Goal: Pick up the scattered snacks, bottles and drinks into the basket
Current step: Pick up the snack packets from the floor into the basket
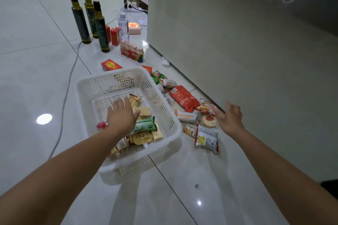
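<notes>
White perforated plastic basket (161, 113) sits on the glossy tiled floor (36, 60), centre of frame, tilted slightly in the wide-angle view. Inside it, toward the lower half: several snack packets, among them a green pouch (146, 126), a pale cracker pack (143, 111) and a yellow round-printed packet (141, 138). Left hand (121, 115) reaches over the basket interior, palm down, fingers (118, 103) spread wide and loose, nothing gripped; a pink band (102, 125) shows at the wrist. Right hand (229, 118) hovers right of centre over the scattered snacks, fingers open and splayed, holding nothing, fingertips close to a small red-and-white packet (205, 107); contact cannot be told. On the floor just right of the basket: a large red-orange pouch (183, 97), a white-and-orange wrapped bar (186, 116), a round cracker pack with a red label (209, 120), and a grey-and-red bag (206, 139) nearest the lower edge of the group. Further up, beside the basket's far corner, small green packets (157, 76) and another white-orange bar (168, 82). Above the basket, an orange box (111, 65) lies flat. Upper left of frame: three tall dark bottles (101, 27) stand upright, two red cartons (115, 35) just beside them, a clear water bottle (123, 27), and a multipack of small drink bottles (131, 52). A grey cable (67, 87) runs down the left side. A pale wall panel (237, 51) fills the right.
</notes>
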### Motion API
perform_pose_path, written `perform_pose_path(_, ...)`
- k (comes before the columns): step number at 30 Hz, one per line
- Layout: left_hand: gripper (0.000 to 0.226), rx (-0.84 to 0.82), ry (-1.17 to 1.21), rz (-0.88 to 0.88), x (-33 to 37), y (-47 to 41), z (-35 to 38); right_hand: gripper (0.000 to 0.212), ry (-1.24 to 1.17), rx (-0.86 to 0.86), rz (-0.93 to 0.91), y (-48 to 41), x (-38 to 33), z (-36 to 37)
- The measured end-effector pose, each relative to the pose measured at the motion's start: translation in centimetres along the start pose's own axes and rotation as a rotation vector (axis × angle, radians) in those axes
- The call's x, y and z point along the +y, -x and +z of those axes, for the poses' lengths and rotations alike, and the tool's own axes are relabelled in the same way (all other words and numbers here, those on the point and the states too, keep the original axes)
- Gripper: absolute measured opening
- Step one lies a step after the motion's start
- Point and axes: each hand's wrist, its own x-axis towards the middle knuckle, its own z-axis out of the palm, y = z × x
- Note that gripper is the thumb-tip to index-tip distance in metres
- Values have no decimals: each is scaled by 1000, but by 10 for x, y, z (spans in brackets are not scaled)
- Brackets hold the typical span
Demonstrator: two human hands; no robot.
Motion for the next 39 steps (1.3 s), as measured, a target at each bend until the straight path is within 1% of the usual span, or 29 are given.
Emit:
perform_pose_path(2,72,-21,-26,14,12,8,-21,67,75,-56,-69,6,-12,-21)
perform_pose_path(6,73,-53,-44,55,38,28,-94,57,399,-168,-382,16,-56,-87)
perform_pose_path(9,72,-54,-22,64,49,45,-174,55,504,-247,-497,19,-105,-153)
perform_pose_path(11,73,-73,-18,37,50,59,-234,54,534,-286,-563,27,-142,-201)
perform_pose_path(13,74,-78,-38,2,50,76,-299,58,581,-319,-636,40,-183,-255)
perform_pose_path(16,74,-75,-55,-17,49,101,-404,82,540,-355,-695,63,-251,-344)
perform_pose_path(17,74,-72,-65,-14,49,108,-438,79,508,-342,-718,69,-270,-372)
perform_pose_path(19,74,-52,-81,-16,48,118,-506,63,454,-287,-773,75,-303,-426)
perform_pose_path(20,74,-34,-91,-21,48,121,-538,59,430,-255,-785,77,-315,-453)
perform_pose_path(24,75,40,-98,-103,56,125,-641,58,379,-189,-767,75,-331,-542)
perform_pose_path(27,77,95,-21,-207,80,128,-681,58,429,-156,-796,64,-319,-585)
perform_pose_path(30,78,120,-11,-259,117,145,-695,57,432,-153,-837,54,-301,-610)
perform_pose_path(33,77,154,-3,-313,155,169,-692,57,436,-145,-933,48,-281,-627)
perform_pose_path(35,77,132,9,-356,180,183,-686,57,445,-151,-981,43,-264,-636)
perform_pose_path(39,78,108,1,-348,215,202,-673,57,462,-197,-963,27,-242,-642)
